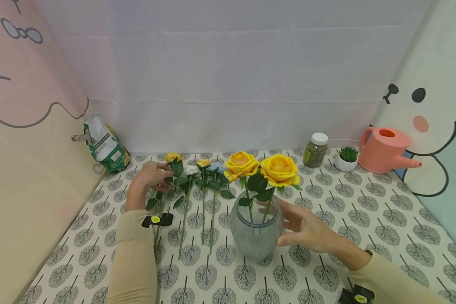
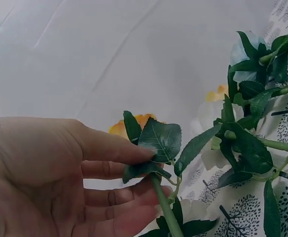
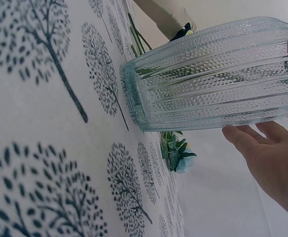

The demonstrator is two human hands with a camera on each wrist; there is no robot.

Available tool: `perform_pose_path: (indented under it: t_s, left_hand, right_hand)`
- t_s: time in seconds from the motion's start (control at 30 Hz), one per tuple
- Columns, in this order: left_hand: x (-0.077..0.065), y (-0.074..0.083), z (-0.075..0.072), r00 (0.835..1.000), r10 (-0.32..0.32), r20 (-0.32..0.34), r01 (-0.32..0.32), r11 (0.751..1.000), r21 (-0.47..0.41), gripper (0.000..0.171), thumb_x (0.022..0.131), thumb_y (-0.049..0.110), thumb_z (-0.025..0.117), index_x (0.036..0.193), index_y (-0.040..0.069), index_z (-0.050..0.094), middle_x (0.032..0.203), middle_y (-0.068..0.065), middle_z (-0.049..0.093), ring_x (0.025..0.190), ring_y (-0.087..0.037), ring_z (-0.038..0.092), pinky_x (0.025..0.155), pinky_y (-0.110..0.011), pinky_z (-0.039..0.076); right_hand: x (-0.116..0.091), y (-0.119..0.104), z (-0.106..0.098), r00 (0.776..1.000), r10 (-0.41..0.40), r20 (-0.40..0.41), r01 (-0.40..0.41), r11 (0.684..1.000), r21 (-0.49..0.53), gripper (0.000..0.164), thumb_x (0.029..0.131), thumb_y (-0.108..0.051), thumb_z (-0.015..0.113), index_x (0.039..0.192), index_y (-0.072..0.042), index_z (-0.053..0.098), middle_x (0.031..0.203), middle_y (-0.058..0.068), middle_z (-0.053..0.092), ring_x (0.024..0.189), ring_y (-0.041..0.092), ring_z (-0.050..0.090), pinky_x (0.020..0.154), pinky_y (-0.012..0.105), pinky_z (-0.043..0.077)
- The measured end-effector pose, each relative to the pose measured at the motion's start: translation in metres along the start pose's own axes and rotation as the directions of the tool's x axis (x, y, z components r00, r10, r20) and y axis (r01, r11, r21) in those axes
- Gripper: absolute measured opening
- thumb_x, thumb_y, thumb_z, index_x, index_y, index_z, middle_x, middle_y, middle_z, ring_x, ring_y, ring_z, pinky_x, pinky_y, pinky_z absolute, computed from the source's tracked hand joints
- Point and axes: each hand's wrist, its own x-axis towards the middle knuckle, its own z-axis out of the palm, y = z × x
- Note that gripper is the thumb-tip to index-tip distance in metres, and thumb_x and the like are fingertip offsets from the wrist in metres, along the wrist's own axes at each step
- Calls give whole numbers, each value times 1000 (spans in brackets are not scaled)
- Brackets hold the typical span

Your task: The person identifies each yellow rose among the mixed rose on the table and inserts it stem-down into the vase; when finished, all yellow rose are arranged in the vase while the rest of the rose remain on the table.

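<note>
At the left of the row of flowers, my left hand [image 1: 151,176] pinches a yellow rose [image 1: 173,157] just under its bloom. In the left wrist view the thumb presses a green leaf [image 2: 160,140], with the stem [image 2: 167,207] against the fingers. My right hand [image 1: 308,227] grips the right side of a ribbed glass vase [image 1: 255,242], which stands upright on the table. Two yellow roses [image 1: 280,169] rise out of the vase. Between the hands lie a white flower [image 1: 191,169], a smaller yellow rose [image 1: 203,163] and a pale blue flower [image 1: 217,167], stems toward me.
Along the back right stand a jar with a white lid [image 1: 315,151], a small potted succulent [image 1: 346,159] and a coral watering can [image 1: 384,150]. A clipped green and white bag [image 1: 106,145] leans in the back left corner. A tree-patterned cloth [image 1: 327,270] covers the table.
</note>
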Motion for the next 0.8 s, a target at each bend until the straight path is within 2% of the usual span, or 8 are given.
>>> perform_pose_path:
  t_s: [0.23, 0.3, 0.43, 0.53, 0.57, 0.63, 0.73, 0.8]
  left_hand:
    - [-7, 1, -6, 998, 8, -59, -13, 996, -91, 49, 105, 27, 51, 143, -3, 47, 120, -29, 59, 92, -31, 69, 79, -41, 61]
    - [-11, 3, -9, 997, 30, -68, -38, 991, -126, 49, 104, 28, 51, 142, -2, 48, 128, -27, 55, 92, -28, 69, 84, -43, 60]
    - [-23, 11, -19, 993, 91, -78, -105, 974, -201, 50, 104, 30, 51, 141, -3, 50, 152, -24, 35, 92, -21, 66, 89, -44, 57]
    - [-34, 19, -26, 984, 153, -89, -173, 936, -306, 39, 103, 29, 55, 126, -2, 57, 162, -21, 17, 92, -17, 61, 88, -42, 58]
    - [-37, 21, -28, 980, 180, -90, -200, 914, -354, 32, 103, 28, 55, 121, 2, 60, 163, -19, 11, 93, -16, 61, 87, -40, 59]
    - [-43, 24, -31, 965, 244, -99, -261, 834, -486, 18, 103, 21, 57, 104, 5, 66, 156, -17, 32, 89, -14, 61, 81, -37, 60]
    - [-50, 26, -35, 917, 384, -112, -357, 658, -663, 24, 103, 8, 53, 91, 12, 73, 119, -10, 63, 85, -14, 65, 72, -36, 61]
    - [-52, 25, -36, 875, 466, -128, -394, 534, -748, 32, 102, -1, 49, 84, 10, 73, 88, -1, 67, 81, -15, 67, 68, -36, 60]
  right_hand:
    - [1, 1, 0, 1000, 4, 13, -5, 999, 46, 93, 87, -2, 77, 159, -4, 18, 163, 19, 15, 143, 31, 36, 108, 43, 41]
    - [1, 1, 0, 1000, 2, 14, -2, 999, 40, 93, 87, -3, 77, 159, -5, 18, 163, 20, 16, 142, 31, 36, 108, 43, 41]
    - [0, 1, -1, 1000, 10, 4, -10, 1000, 9, 92, 87, -4, 77, 159, -5, 19, 161, 24, 21, 141, 25, 40, 106, 42, 43]
    - [0, 0, 0, 1000, 21, -7, -21, 1000, -4, 92, 87, -5, 77, 159, -6, 20, 159, 26, 24, 140, 20, 41, 105, 42, 44]
    - [0, -1, 0, 1000, 29, -10, -29, 1000, 3, 92, 87, -5, 78, 159, -7, 21, 159, 26, 24, 140, 19, 41, 106, 42, 44]
    - [0, -1, 0, 1000, 26, -8, -26, 1000, 4, 92, 87, -5, 77, 159, -7, 20, 159, 26, 24, 141, 21, 40, 106, 42, 44]
    - [0, -1, 0, 1000, 29, -10, -29, 1000, 8, 92, 87, -6, 78, 159, -8, 21, 159, 25, 24, 141, 23, 40, 106, 42, 44]
    - [0, -1, 0, 1000, 20, -7, -20, 1000, 2, 92, 87, -7, 78, 159, -7, 20, 159, 26, 24, 140, 24, 40, 105, 42, 44]
